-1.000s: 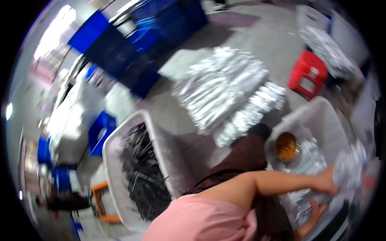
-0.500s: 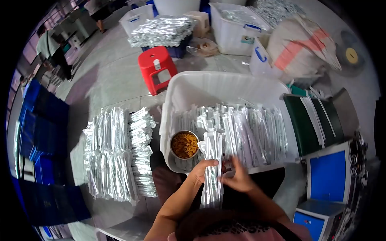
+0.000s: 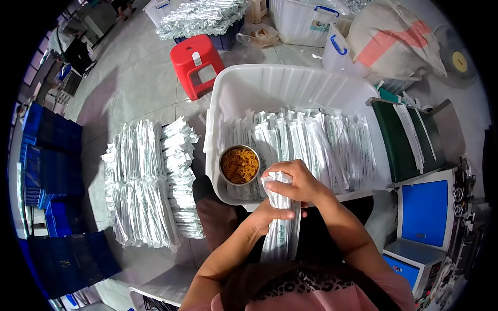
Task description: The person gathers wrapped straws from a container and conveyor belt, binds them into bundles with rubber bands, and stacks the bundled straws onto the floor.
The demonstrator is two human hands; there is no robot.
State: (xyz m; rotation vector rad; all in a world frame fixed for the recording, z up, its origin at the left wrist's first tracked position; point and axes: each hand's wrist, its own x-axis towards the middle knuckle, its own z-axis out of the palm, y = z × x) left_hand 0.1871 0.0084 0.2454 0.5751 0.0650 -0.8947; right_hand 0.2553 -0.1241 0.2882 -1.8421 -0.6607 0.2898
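Observation:
A bundle of long silvery-white packets point(image 3: 281, 236) stands upright in front of my body. My left hand point(image 3: 267, 215) is wrapped round its middle. Above it, my right hand point(image 3: 296, 181) closes over the bundle's top end. Just beyond my hands is a large white tub point(image 3: 249, 83) with many similar packets point(image 3: 332, 150) lying in rows. A round metal bowl of orange-brown rings point(image 3: 239, 165), which look like rubber bands, rests on the packets at the tub's left side.
Stacked packets point(image 3: 137, 186) lie on the floor at left, near blue crates point(image 3: 57, 155). A red stool point(image 3: 197, 65) stands beyond the tub. A green belt machine point(image 3: 407, 140) is at right, with a large sack point(image 3: 389, 39) behind. A person point(image 3: 72, 46) is at upper left.
The view has swung back from the side to the tub. Since the middle frame, my right hand has moved up from beside the bundle onto its top; my left hand still holds it.

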